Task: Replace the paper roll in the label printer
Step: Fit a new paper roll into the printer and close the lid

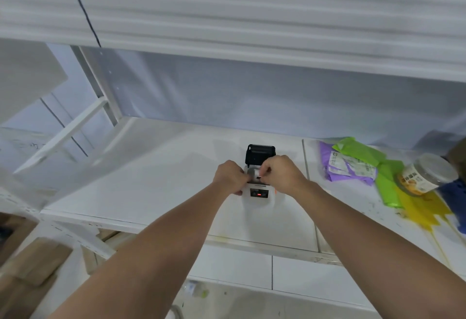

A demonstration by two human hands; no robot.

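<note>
Head view: both hands pinch the paper roll [254, 173], axis left-right, inside printer [258, 193].

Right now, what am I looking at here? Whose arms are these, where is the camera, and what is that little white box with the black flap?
There is no machine at work: these are a person's two bare arms, filmed by one wide-angle camera worn on the head, looking forward and down. That is why the shelf edges look bent.

The little white box is a label printer standing on a white shelf. Its black lid is flipped up at the back, so the paper bay is open. The left hand steadies the printer's side, while the fingers of the right hand pinch something small and white over the open bay. It is probably the paper roll, but it is mostly hidden.

To the right lie coloured plastic bags and a clear jar on its side.
</note>
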